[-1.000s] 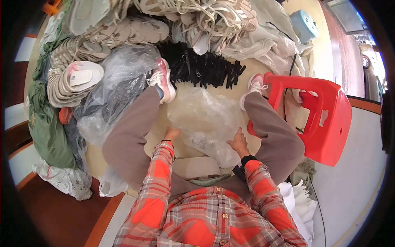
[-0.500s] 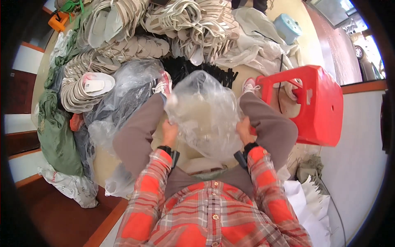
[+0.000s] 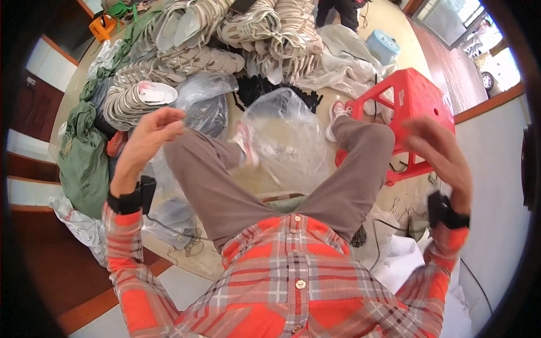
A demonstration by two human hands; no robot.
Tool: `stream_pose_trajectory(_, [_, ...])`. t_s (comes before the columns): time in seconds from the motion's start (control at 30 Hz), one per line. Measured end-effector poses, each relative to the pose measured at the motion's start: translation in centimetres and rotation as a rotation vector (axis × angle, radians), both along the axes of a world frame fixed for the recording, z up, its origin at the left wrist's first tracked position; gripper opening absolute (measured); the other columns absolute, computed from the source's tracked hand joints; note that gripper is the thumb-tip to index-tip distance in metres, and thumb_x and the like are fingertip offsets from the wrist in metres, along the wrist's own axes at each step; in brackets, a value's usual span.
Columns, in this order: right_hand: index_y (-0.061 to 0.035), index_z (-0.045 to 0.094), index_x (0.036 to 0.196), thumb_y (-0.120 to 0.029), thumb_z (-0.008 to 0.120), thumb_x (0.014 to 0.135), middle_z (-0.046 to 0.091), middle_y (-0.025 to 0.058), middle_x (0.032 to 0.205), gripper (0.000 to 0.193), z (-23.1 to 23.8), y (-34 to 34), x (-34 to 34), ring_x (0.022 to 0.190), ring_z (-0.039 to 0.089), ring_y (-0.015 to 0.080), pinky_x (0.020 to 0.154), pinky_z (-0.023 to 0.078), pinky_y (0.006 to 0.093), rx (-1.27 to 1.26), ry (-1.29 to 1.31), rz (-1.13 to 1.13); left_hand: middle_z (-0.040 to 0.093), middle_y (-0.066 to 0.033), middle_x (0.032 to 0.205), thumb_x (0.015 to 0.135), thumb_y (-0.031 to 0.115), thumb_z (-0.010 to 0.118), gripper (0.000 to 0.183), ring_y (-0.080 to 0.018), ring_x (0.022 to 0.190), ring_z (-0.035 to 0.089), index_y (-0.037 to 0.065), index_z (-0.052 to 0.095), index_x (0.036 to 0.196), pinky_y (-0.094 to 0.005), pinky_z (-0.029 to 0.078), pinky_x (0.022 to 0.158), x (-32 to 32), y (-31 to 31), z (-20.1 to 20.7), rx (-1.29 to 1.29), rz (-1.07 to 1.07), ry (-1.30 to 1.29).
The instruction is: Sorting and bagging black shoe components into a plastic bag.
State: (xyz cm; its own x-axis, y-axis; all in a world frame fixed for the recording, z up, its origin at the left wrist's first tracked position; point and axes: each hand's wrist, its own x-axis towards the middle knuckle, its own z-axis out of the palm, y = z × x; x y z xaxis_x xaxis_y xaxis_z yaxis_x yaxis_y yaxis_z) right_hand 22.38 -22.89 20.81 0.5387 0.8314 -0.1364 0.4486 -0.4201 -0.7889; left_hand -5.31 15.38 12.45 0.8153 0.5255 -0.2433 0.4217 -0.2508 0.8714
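My left hand [image 3: 147, 138] is raised in the air left of my left knee. Its fingers are loosely bent and apart from the thumb, with nothing in them. On the other side, my right hand [image 3: 437, 147] hovers in front of the red plastic stool [image 3: 427, 93], smeared by motion, its fingers stretched out and holding nothing. Between my feet a large clear plastic bag [image 3: 288, 143] lies on the floor, touched by neither hand. Behind my left hand a stack of beige shoe uppers [image 3: 127, 110] stands on the floor; a pale insole-shaped piece [image 3: 158, 93] tops it.
A big heap of beige shoe uppers [image 3: 205, 59] spreads beyond my feet. Black strips [image 3: 248, 93] lie before it. Green sacks [image 3: 84, 160] line the left side. A light blue stool [image 3: 383, 46], pale sheeting [image 3: 344, 62] and another person's legs [image 3: 341, 11] are at the back.
Both hands have let go of the clear bag and risen outward, left and right. The bag stays on the floor. My left foot has swung inward against it.
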Motion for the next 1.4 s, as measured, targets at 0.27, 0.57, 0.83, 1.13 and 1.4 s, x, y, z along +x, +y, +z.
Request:
stream_pose_trajectory(0.27, [0.0027, 0.051, 0.108, -0.011, 0.053, 0.084, 0.059, 0.0082, 0.091, 0.028, -4.0, 10.0, 7.2, 0.076, 0.058, 0.0129, 0.064, 0.047, 0.0249, -0.003, 0.356, 0.144, 0.059, -0.0037, 0.088, 0.085, 0.024, 0.055, 0.028, -0.0119, 0.079, 0.058, 0.004, 0.056, 0.104, -0.0252, 0.047, 0.071, 8.6, 7.5, -5.3, -0.198, -0.002, 0.042])
stream_pose_trajectory(0.57, [0.005, 0.049, 0.107, -0.023, 0.061, 0.078, 0.061, 0.0181, 0.085, 0.042, -46.1, 18.3, 21.0, 0.073, 0.06, 0.0338, 0.074, 0.048, 0.0359, -0.314, 0.114, -0.092, 0.062, -0.0114, 0.081, 0.073, 0.021, 0.062, 0.034, -0.0198, 0.075, 0.059, 0.001, 0.058, 0.099, -0.0313, 0.046, 0.067, 22.8, 14.7, -43.6, -0.079, -0.07, 0.322])
stream_pose_trajectory(0.83, [0.0011, 0.051, 0.11, -0.026, 0.059, 0.079, 0.059, 0.0158, 0.096, 0.042, -53.1, 17.9, 13.4, 0.089, 0.057, 0.0303, 0.082, 0.044, 0.0368, -0.609, 0.312, 0.574, 0.06, -0.0273, 0.078, 0.076, 0.015, 0.048, 0.025, -0.0408, 0.08, 0.059, -0.006, 0.061, 0.077, -0.0469, 0.045, 0.071, 23.0, 11.2, -52.9, -0.195, -0.279, 0.862])
stream_pose_trajectory(1.13, [0.0074, 0.05, 0.101, -0.022, 0.066, 0.076, 0.057, 0.0138, 0.082, 0.042, -60.1, 20.4, 24.0, 0.066, 0.056, 0.0198, 0.057, 0.046, 0.0296, -0.14, 0.477, -0.885, 0.059, -0.0155, 0.083, 0.076, 0.007, 0.059, 0.016, -0.0287, 0.069, 0.059, 0.001, 0.057, 0.091, -0.0377, 0.048, 0.064, 30.1, 12.1, -43.6, 0.102, 0.092, 0.072])
stream_pose_trajectory(1.4, [0.0082, 0.044, 0.091, -0.012, 0.07, 0.066, 0.054, 0.0267, 0.086, 0.041, -63.4, 25.2, 24.3, 0.083, 0.052, 0.0426, 0.072, 0.043, 0.0445, -0.402, 0.0, -0.738, 0.046, -0.019, 0.105, 0.067, 0.022, 0.074, 0.061, -0.0317, 0.096, 0.046, -0.003, 0.042, 0.113, -0.0403, 0.04, 0.082, 35.8, 10.3, -45.1, 0.611, 0.176, 0.194])
